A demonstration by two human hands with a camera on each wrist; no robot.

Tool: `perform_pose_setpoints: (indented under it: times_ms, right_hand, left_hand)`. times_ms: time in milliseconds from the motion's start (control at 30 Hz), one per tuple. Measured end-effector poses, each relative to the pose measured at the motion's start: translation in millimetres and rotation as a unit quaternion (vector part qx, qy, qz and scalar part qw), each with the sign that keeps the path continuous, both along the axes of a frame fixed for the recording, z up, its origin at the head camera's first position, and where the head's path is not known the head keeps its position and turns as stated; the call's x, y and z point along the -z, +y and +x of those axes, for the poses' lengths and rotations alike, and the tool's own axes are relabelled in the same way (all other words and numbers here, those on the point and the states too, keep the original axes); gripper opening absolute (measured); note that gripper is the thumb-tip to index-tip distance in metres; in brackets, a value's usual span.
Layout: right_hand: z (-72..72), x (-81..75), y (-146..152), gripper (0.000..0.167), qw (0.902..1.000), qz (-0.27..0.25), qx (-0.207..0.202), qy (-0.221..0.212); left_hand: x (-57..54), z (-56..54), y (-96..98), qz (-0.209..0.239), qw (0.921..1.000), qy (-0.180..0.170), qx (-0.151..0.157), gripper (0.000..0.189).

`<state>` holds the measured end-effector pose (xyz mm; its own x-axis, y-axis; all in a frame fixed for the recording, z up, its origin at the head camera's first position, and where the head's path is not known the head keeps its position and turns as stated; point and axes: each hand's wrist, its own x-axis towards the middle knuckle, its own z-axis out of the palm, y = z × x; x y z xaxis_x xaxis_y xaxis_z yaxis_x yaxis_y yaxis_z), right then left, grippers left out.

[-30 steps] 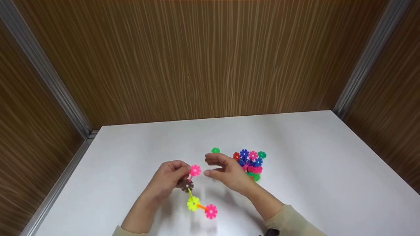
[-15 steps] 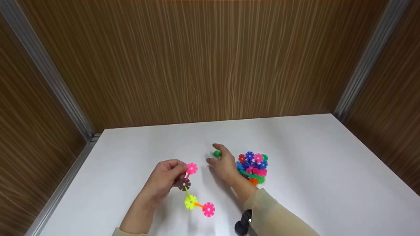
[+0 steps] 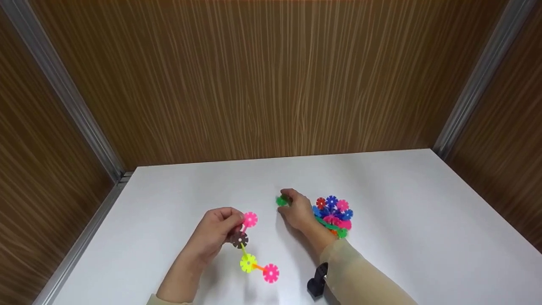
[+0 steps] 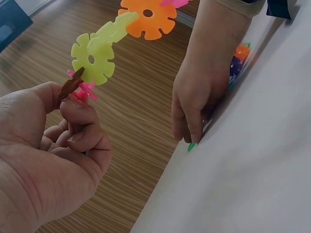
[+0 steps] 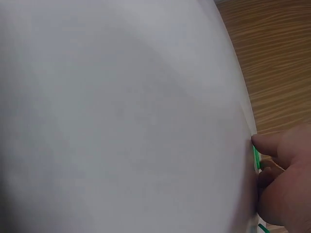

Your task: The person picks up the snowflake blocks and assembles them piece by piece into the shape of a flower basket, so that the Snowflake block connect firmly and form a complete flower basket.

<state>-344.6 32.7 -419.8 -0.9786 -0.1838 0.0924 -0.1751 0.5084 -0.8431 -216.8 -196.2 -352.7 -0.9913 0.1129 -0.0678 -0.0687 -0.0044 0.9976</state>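
My left hand [image 3: 216, 228] pinches one end of a chain of snowflake discs, at a pink disc [image 3: 250, 219] and a brown disc [image 3: 240, 240]. Beyond the fingers the chain runs through a yellow disc [image 3: 248, 263] and an orange disc [image 4: 147, 13] to a pink end disc [image 3: 271, 273], held above the table. Farther forward, my right hand [image 3: 298, 212] reaches down to the tabletop. Its thumb and curled fingers grip a loose green snowflake disc [image 3: 281, 201] by opposite edges; in the left wrist view only a green sliver shows beneath the fingertips.
A pile of mixed snowflake discs [image 3: 332, 201] lies just right of my right hand, partly behind the forearm. A black device [image 3: 316, 283] hangs at the right sleeve. Wood-grain panels [image 3: 271, 84] enclose the white table [image 3: 203, 182] at the back and sides.
My right hand has moved from beside the chain forward to the green disc, and its fingers have closed in around it. The pile has shifted slightly right. The left hand keeps holding the chain.
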Motion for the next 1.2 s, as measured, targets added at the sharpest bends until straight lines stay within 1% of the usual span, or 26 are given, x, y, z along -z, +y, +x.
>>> perform_pose_setpoints:
  times_ms: [167, 333, 400, 500, 600, 667, 733, 833, 900, 967, 1033, 1200]
  right_hand:
    - [0.6, 0.0, -2.2, 0.039, 0.9996, 0.012, -0.025, 0.001]
    - [4.3, -2.7, -4.4, 0.031, 0.9984, 0.028, -0.046, -0.017]
    - [7.1, -4.9, -4.7, 0.025, 0.9972, 0.033, -0.062, -0.024]
    - [13.7, -9.8, -2.2, 0.016, 0.9942, 0.034, -0.097, -0.031]
    - [23.1, -16.7, 4.1, 0.009, 0.9888, -0.005, -0.140, -0.051]
    - [30.2, -22.3, 10.0, 0.011, 0.9818, -0.047, -0.169, -0.073]
    - [37.8, -28.5, 16.8, 0.018, 0.9705, -0.094, -0.197, -0.102]
    - [49.2, -36.8, 26.5, 0.030, 0.9511, -0.150, -0.234, -0.136]
    - [56.8, -40.3, 32.2, 0.033, 0.9397, -0.177, -0.250, -0.152]
    - [63.6, -42.0, 36.6, 0.033, 0.9325, -0.197, -0.258, -0.158]
    - [69.8, -42.5, 39.6, 0.030, 0.9298, -0.210, -0.259, -0.155]
    - [79.6, -39.9, 38.4, 0.022, 0.9322, -0.222, -0.258, -0.123]
  left_hand:
    - [0.9, -0.1, -1.9, -0.001, 1.0000, 0.003, 0.000, 0.021]
    - [0.7, 0.1, -2.7, 0.005, 1.0000, 0.001, -0.003, 0.020]
    - [0.9, 0.0, -2.6, 0.010, 0.9999, 0.002, -0.003, 0.019]
    - [1.4, -0.4, -2.1, 0.012, 0.9999, 0.002, -0.002, 0.020]
    - [2.3, -0.9, -1.2, 0.007, 1.0000, -0.003, 0.000, 0.020]
    - [3.5, -1.3, -0.1, 0.000, 1.0000, -0.003, 0.003, 0.021]
    - [5.3, -1.8, 1.6, -0.002, 1.0000, -0.003, 0.007, 0.020]
    - [8.9, -1.8, 4.8, -0.006, 0.9999, -0.002, 0.016, 0.019]
    - [11.4, -1.2, 7.2, -0.008, 0.9996, -0.003, 0.025, 0.019]
    - [13.7, -0.3, 9.2, -0.012, 0.9994, -0.004, 0.033, 0.020]
    - [15.7, 0.7, 11.2, -0.016, 0.9990, -0.006, 0.041, 0.021]
    - [18.2, 5.3, 13.8, -0.024, 0.9983, -0.011, 0.051, 0.021]
